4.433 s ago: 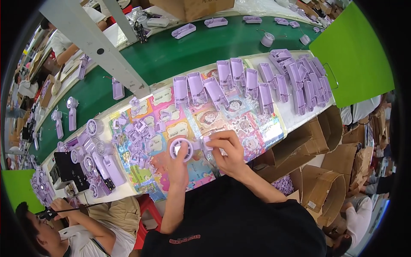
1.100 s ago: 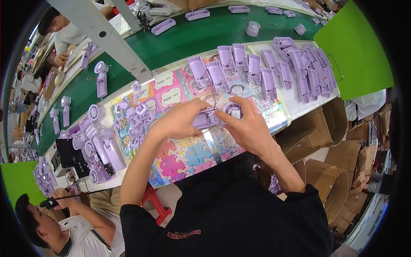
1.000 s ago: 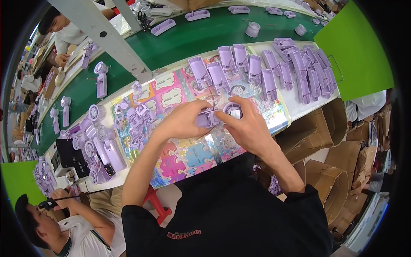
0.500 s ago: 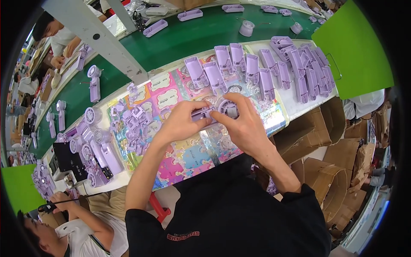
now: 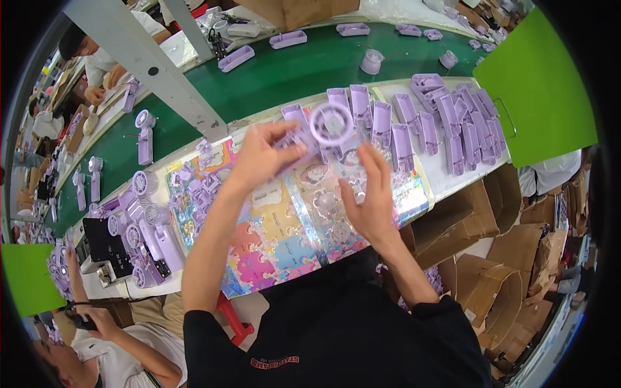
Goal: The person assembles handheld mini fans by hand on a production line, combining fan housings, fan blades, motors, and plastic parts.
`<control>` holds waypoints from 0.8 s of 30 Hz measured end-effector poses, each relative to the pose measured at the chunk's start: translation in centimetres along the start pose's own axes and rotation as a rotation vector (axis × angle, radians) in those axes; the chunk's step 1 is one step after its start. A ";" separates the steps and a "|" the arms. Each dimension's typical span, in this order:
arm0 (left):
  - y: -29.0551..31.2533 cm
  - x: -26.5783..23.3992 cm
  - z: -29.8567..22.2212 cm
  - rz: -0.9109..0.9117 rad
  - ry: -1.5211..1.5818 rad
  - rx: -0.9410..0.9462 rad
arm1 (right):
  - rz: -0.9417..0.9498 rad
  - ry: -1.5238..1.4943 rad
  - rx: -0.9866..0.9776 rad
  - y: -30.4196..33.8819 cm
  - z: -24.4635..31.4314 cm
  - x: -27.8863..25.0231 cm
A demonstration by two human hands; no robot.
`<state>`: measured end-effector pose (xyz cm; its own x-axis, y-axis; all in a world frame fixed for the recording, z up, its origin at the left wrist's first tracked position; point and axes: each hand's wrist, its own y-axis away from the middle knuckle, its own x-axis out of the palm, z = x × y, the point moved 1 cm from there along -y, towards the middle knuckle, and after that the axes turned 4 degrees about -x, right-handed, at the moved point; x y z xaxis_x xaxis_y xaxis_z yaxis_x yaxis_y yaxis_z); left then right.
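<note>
My left hand (image 5: pixel 264 155) grips a light purple handheld fan (image 5: pixel 332 125) by its handle and holds it over the mat, blurred by motion. The round fan head tilts up and away from me. To the right of the fan is my right hand (image 5: pixel 372 204), its thumb and fingers apart with nothing between them. Open purple handle shells (image 5: pixel 360 107) with small wires inside stand in rows just beyond my hands. A pile of small purple plastic parts (image 5: pixel 202 191) lies to the left of my left forearm on the colourful mat (image 5: pixel 278 223).
Past the bench runs a green conveyor belt (image 5: pixel 278 74) carrying purple parts. A metal post (image 5: pixel 155 71) rises at its near edge. Assembled purple fans (image 5: pixel 145 223) lie beside a black box (image 5: pixel 105 246) at left. Cardboard boxes (image 5: pixel 462 213) stand at right. Co-workers sit nearby.
Both hands were together on the fan. The left hand has carried it up and away with its round head raised, and the right hand has let go and opened.
</note>
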<state>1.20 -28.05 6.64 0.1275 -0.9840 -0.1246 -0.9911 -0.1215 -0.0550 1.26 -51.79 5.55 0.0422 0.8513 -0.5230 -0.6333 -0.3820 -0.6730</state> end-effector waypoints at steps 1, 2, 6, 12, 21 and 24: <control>-1.6 -0.9 -0.7 -0.015 -0.024 -0.039 | 0.042 -0.078 0.055 1.1 -1.0 0.7; -3.3 -1.5 -1.1 -0.050 0.013 -0.052 | 0.131 -0.109 0.048 2.1 -1.0 1.1; -9.2 -5.1 0.2 -0.200 -0.009 -0.190 | 0.523 -0.213 -0.243 3.8 -0.3 4.8; -15.2 -10.0 6.7 -0.493 -0.333 -0.458 | 0.756 -0.189 -0.409 1.1 1.7 13.6; -16.0 -10.9 10.8 -0.932 -0.606 -0.633 | 0.777 -0.473 -0.593 -0.1 1.3 18.3; -17.1 -11.6 9.0 -1.244 -0.785 -0.261 | 0.815 -0.515 -0.515 -0.8 1.5 18.4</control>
<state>17.05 -13.37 0.12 0.7778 0.0737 -0.6242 -0.2027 -0.9106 -0.3601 1.39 -35.29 -2.72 -0.6475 0.2766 -0.7101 0.0804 -0.9018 -0.4246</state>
